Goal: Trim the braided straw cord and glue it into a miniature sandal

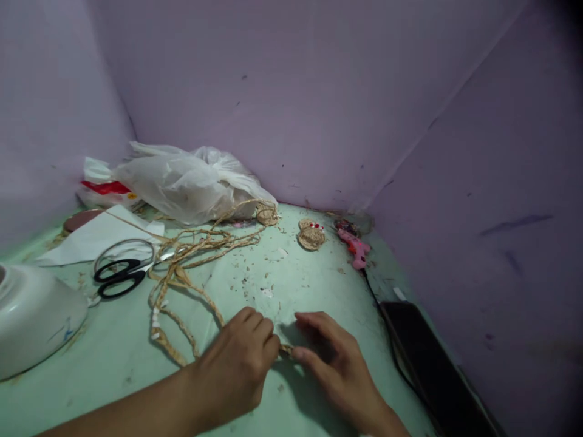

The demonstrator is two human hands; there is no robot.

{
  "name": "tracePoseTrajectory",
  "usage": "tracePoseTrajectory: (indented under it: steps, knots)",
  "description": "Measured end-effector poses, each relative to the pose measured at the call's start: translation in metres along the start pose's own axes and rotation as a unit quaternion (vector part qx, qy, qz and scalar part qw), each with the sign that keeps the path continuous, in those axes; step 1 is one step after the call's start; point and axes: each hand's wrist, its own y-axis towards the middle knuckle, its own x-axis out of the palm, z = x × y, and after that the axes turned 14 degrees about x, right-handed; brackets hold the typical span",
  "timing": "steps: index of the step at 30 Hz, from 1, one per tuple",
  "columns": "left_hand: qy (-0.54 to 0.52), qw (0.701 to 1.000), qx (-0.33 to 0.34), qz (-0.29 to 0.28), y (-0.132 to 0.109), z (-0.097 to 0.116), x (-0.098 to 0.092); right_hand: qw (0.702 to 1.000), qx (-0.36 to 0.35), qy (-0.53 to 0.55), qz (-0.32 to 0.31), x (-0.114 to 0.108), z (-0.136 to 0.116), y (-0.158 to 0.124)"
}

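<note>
My left hand [237, 364] rests on the pale green table [113, 358], fingers curled and pinched on the end of a braided straw cord [182, 285]. My right hand [334, 361] lies just right of it, fingers bent, its thumb and forefinger touching the same cord end at the point where the two hands meet. The cord loops away to the left and up toward a tangle of loose straw strands [214, 240]. Only a short bit of cord shows between the hands.
Black-handled scissors [121, 276] lie at the left beside a white bowl [31, 315]. A white plastic bag [182, 182] and paper sit at the back. A woven straw piece [311, 235], a pink glue gun [356, 247] with its black cable, and a dark phone [428, 364] are to the right.
</note>
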Motion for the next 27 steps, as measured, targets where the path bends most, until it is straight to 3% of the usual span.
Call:
tracePoseTrajectory:
  steps: [3,8,13,19,23,27]
  knots:
    - [0.0,1.0,-0.004,0.003,0.001,0.0,0.0,0.994,0.089,0.029,0.064,-0.016,-0.002,0.005]
    - [0.002,1.0,-0.005,0.012,0.001,0.001,-0.001,0.978,0.182,0.057,0.084,-0.043,-0.016,0.021]
    - [0.003,1.0,-0.008,0.018,0.001,0.002,-0.003,0.98,0.163,0.016,0.113,-0.072,-0.033,0.061]
    - [0.013,0.999,0.007,0.038,0.003,-0.002,-0.001,0.971,0.112,-0.147,0.149,-0.109,-0.037,0.15]
    - [0.035,0.997,0.015,0.062,0.004,-0.003,0.003,0.973,0.114,-0.157,0.128,-0.108,-0.03,0.196]
    - [0.054,0.993,0.028,0.096,0.003,-0.005,0.014,0.981,0.142,-0.114,0.066,-0.093,-0.023,0.214]
